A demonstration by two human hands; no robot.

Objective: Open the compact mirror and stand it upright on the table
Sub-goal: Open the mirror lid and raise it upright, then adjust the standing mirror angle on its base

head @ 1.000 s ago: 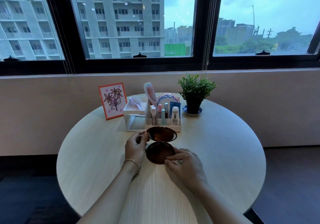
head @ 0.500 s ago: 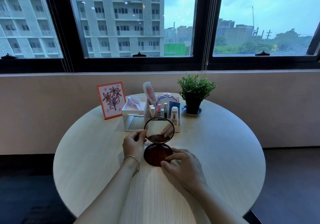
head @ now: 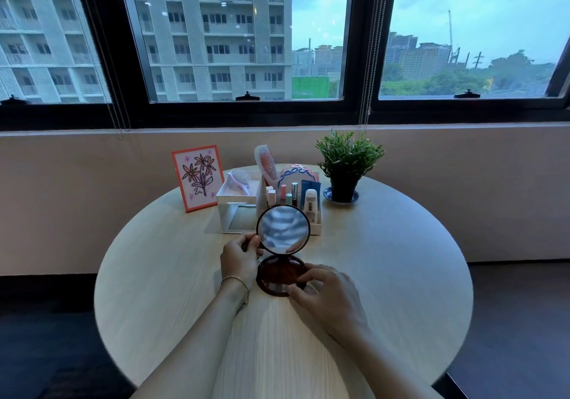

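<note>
— Head view first, from the left edge: what stands there?

— A flower drawing in an orange frame, propped upright at the far left of the round table. Just right of it sits a white organizer holding a pink comb and small cosmetic tubes.

— And the hands?

— The left hand pinches the left rim of the raised lid, fingers closed on it. The compact mirror is open at the table's middle, just in front of the organizer: its lid stands nearly upright (the glass shows a pale blurred reflection), and its brown base lies flat on the wood.

— The other hand?

— The right hand rests on the near right edge of the base, fingertips pressed against it.

— Anything further right?

— A potted plant on a small saucer, near the organizer, well apart from both hands.
</note>
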